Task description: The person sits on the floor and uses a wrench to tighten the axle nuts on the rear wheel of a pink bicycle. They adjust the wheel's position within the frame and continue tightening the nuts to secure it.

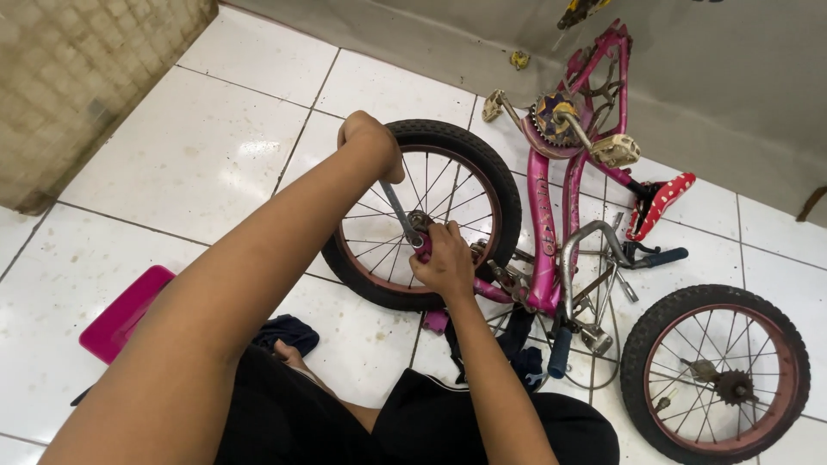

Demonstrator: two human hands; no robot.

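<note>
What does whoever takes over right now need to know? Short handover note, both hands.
Left hand: shut on the wrench, its head at the hub of the front wheel.
Right hand: gripping the pink fork end beside that hub.
Pink bike frame lies on its side on the white tile floor, front wheel still mounted.
Rear wheel is off, flat on the floor to the right.
Pink tray lies on the left.
Left to do: probably the front axle nut; its state is unreadable.
</note>
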